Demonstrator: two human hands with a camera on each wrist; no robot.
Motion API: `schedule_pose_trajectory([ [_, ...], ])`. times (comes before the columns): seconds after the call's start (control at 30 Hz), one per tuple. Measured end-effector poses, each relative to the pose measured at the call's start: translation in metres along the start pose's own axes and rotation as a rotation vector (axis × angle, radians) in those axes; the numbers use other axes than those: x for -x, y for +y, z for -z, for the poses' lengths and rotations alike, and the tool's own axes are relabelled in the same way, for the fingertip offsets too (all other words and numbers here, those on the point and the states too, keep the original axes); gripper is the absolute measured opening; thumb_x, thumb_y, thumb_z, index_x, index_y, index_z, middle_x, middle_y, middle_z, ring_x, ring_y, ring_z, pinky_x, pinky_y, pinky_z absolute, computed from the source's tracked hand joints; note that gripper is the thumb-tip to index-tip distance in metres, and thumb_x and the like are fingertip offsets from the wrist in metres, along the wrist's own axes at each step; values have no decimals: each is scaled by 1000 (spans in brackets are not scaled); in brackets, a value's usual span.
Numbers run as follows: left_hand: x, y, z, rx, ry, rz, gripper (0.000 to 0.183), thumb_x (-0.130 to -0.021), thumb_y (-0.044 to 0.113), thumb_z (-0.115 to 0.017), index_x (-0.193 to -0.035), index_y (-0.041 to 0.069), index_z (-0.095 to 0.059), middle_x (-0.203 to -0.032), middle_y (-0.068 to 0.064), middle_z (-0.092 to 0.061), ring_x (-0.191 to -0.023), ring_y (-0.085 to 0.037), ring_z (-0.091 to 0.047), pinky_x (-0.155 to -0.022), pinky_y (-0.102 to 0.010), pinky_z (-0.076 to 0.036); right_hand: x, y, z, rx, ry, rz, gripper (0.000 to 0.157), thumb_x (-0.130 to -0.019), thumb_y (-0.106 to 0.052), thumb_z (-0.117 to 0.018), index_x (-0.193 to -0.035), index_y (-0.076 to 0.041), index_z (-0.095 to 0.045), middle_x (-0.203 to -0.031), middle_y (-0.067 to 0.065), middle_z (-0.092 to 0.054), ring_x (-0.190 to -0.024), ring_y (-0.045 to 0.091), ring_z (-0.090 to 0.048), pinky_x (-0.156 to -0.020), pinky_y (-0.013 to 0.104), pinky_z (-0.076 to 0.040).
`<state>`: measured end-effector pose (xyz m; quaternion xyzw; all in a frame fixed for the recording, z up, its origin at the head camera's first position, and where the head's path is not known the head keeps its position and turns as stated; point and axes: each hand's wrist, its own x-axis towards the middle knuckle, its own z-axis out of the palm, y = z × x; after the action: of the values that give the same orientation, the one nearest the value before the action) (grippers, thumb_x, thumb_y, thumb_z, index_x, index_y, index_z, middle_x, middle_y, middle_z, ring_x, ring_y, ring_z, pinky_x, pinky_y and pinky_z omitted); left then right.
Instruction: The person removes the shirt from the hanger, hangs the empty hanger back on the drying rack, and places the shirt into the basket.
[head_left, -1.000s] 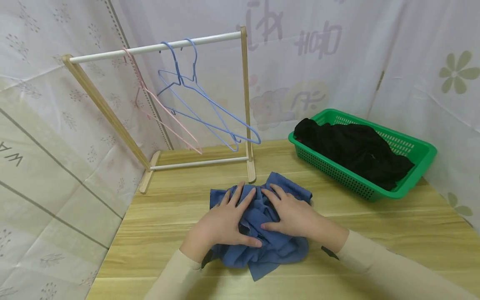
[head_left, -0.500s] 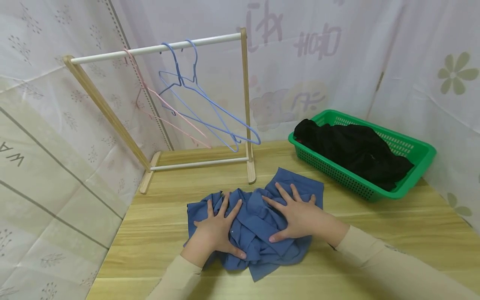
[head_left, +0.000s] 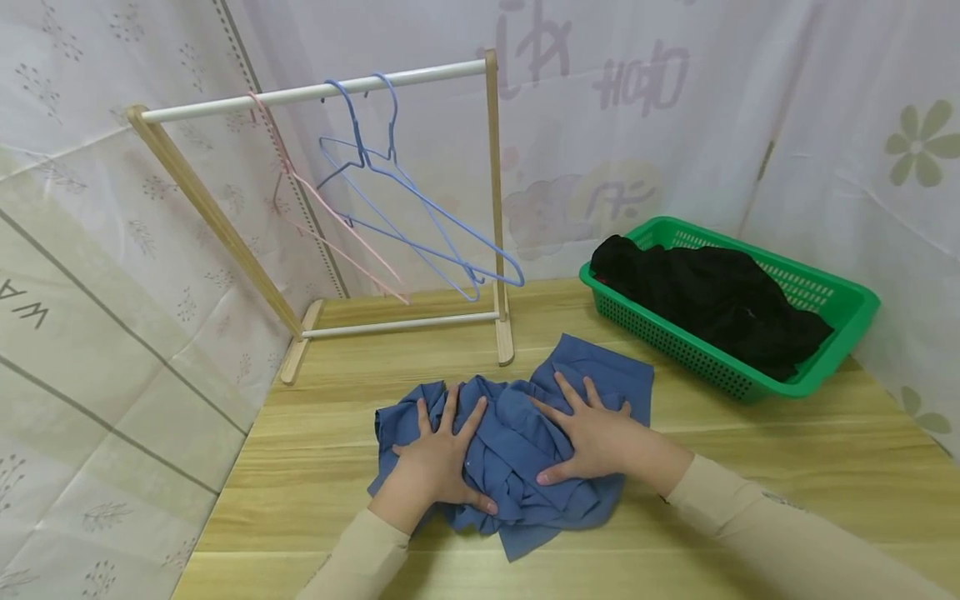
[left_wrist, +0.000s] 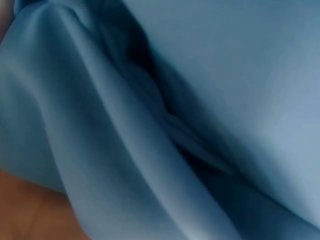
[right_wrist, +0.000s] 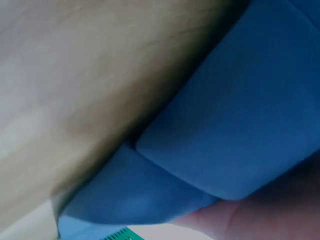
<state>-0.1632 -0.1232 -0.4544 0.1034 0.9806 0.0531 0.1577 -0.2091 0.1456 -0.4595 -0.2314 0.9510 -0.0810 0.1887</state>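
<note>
A crumpled blue cloth garment [head_left: 510, 442] lies in a loose heap on the wooden table, with one flat part stretching toward the back right. My left hand [head_left: 435, 467] rests on its left half, fingers spread and thumb pointing inward. On the right half lies my right hand [head_left: 596, 437], also with spread fingers. Folds of the blue garment [left_wrist: 125, 135] fill most of the left wrist view, with a bit of skin at the lower left. In the right wrist view, the garment's edge [right_wrist: 220, 120] borders bare wood, and part of my right hand [right_wrist: 270, 212] shows below it.
Behind the garment stands a wooden rack with a white top rail [head_left: 300, 96]. A pink hanger [head_left: 330, 212] and two blue hangers [head_left: 438, 208] hang from it. At the back right sits a green basket [head_left: 843, 333] with black cloth [head_left: 705, 292] inside.
My hands have moved apart, the left one leftward and the right one slightly rightward. The blue garment has spread wider beneath them. Over the last half second they stay nearly still.
</note>
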Motion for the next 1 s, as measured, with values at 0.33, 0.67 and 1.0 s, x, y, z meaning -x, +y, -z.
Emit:
schedule_pose_trajectory([
  [0.33, -8, -3, 4, -47, -34, -69, 140, -61, 85, -84, -170, 46, -6, -181, -12, -5, -157, -65, -17, -86, -90, -44, 0, -7, 7, -62, -62, -5, 115, -77, -82, -75, -167, -21, -36, -179, 20, -13, -157, 67, -8, -99, 99, -18],
  [0.67, -8, 8, 13, -99, 35, -223, 133, -66, 70, -92, -170, 20, -27, -171, -27, -32, -146, -57, -46, -102, -58, -58, 2, -22, 13, -45, -7, 74, 96, -86, -52, -86, -161, -7, -46, -169, 27, -35, -147, 66, -36, -113, 73, -43],
  [1.0, -9, 19, 18, -281, 184, -344, 65, -90, 24, -85, -148, 8, -61, -148, -26, -61, -118, -36, -74, -96, -42, -63, 9, -37, 8, 74, 146, 203, 62, -93, -21, -84, -149, -8, -61, -144, 25, -61, -126, 42, -67, -107, 54, -56],
])
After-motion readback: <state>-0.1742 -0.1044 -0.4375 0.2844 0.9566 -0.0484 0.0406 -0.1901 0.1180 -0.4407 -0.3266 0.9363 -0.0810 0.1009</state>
